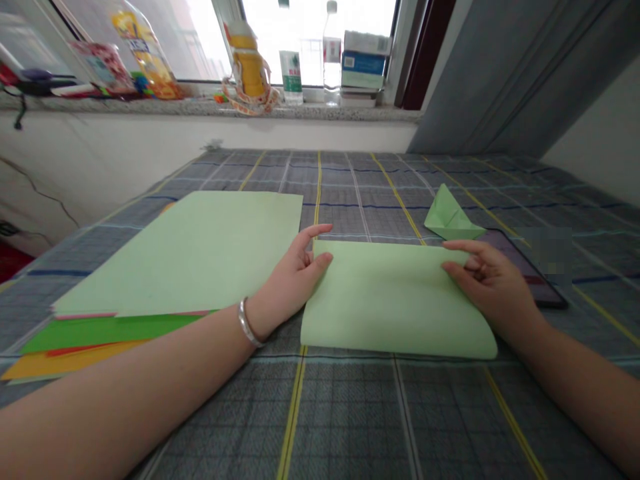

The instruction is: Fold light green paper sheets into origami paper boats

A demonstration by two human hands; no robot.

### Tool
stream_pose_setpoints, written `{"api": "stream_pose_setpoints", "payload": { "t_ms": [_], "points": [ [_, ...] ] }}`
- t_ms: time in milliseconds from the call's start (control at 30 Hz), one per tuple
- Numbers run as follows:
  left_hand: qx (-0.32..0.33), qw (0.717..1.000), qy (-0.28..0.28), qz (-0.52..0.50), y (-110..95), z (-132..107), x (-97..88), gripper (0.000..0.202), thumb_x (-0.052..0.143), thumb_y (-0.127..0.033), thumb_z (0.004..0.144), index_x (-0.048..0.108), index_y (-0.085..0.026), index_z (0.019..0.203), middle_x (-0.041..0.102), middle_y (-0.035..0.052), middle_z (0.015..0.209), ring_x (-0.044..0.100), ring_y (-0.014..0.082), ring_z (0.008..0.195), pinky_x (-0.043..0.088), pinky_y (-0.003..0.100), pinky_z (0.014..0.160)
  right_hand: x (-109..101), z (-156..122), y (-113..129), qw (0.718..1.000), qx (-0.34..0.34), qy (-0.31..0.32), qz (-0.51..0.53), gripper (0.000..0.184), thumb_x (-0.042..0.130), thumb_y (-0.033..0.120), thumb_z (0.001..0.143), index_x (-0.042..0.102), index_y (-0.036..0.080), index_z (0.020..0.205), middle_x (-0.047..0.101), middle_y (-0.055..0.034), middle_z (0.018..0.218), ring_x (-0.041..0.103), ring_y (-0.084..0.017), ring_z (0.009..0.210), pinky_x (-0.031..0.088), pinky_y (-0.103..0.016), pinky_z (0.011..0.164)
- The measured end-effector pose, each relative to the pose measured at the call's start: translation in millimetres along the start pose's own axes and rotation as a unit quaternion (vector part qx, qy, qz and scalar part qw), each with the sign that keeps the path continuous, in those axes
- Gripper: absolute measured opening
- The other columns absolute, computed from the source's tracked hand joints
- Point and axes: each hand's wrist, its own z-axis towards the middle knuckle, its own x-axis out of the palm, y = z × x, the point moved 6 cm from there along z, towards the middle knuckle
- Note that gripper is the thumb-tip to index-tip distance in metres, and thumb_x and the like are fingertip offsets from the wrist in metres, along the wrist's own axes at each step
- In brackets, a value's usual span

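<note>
A light green sheet of paper point(395, 300) lies folded over on the grey checked cloth point(350, 413), its rounded fold toward me. My left hand point(295, 280), with a silver bracelet on the wrist, pinches the sheet's far left corner. My right hand point(487, 280) pinches the far right corner, fingers pressed onto the paper's edges. Both hands hold the two layers together at the far edge.
A stack of coloured sheets point(165, 267), light green on top, lies to the left. A small folded green paper shape point(450, 217) sits behind the right hand, next to a dark tablet point(537, 283). Bottles and boxes line the windowsill point(210, 107).
</note>
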Motion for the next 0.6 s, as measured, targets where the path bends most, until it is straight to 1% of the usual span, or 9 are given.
{"api": "stream_pose_setpoints", "payload": {
  "t_ms": [100,233,333,433,533,600],
  "points": [
    [-0.010,0.999,0.044,-0.023,4,-1,3.1,0.049,0.057,-0.030,0.084,0.039,-0.030,0.130,0.051,-0.0077,0.056,0.046,0.0075,0.039,0.038,0.016,0.038,-1,1,-2,1.000,-0.003,0.000,0.003,0.027,0.063,0.038,0.080,0.059,0.031,0.106,0.026,0.0064,0.053,0.029,-0.012,0.041,0.022,-0.029,0.038],
    [-0.006,0.998,0.051,-0.028,6,-1,2.6,0.048,0.055,-0.034,0.086,0.036,-0.031,0.130,0.053,-0.0062,0.061,0.051,0.0090,0.044,0.040,0.017,0.040,-2,2,-4,1.000,-0.001,0.002,0.004,0.027,0.064,0.039,0.080,0.060,0.032,0.105,0.027,0.0060,0.054,0.029,-0.012,0.042,0.021,-0.029,0.039],
    [-0.003,0.999,0.051,-0.012,5,-1,2.5,0.049,0.055,-0.035,0.086,0.037,-0.030,0.131,0.051,-0.0065,0.059,0.050,0.0095,0.044,0.038,0.017,0.040,-3,2,-4,1.000,0.006,-0.006,0.000,0.025,0.063,0.039,0.081,0.060,0.032,0.105,0.028,0.0057,0.054,0.029,-0.012,0.041,0.021,-0.028,0.039],
    [0.015,0.999,0.035,0.036,2,-1,0.1,0.040,0.053,-0.035,0.086,0.044,-0.030,0.125,0.045,-0.0067,0.057,0.046,0.0086,0.043,0.034,0.017,0.040,-4,2,-3,1.000,-0.003,-0.006,-0.013,0.025,0.062,0.040,0.081,0.061,0.031,0.105,0.029,0.0054,0.053,0.030,-0.011,0.041,0.022,-0.028,0.039],
    [0.046,0.992,-0.008,0.119,-2,0,-5.3,0.029,0.054,-0.033,0.086,0.055,-0.027,0.115,0.038,-0.0067,0.055,0.039,0.0075,0.044,0.030,0.017,0.040,-4,3,-3,1.000,-0.004,0.001,-0.025,0.027,0.061,0.040,0.081,0.061,0.031,0.107,0.029,0.0057,0.052,0.029,-0.011,0.040,0.021,-0.028,0.038],
    [0.060,0.986,-0.027,0.156,-4,1,-7.6,0.027,0.055,-0.032,0.086,0.058,-0.026,0.111,0.035,-0.0066,0.055,0.037,0.0076,0.045,0.029,0.018,0.042,-3,3,-3,1.000,0.002,0.006,-0.028,0.028,0.060,0.040,0.082,0.061,0.031,0.108,0.029,0.0060,0.051,0.029,-0.011,0.040,0.021,-0.028,0.038]
  ]
}}
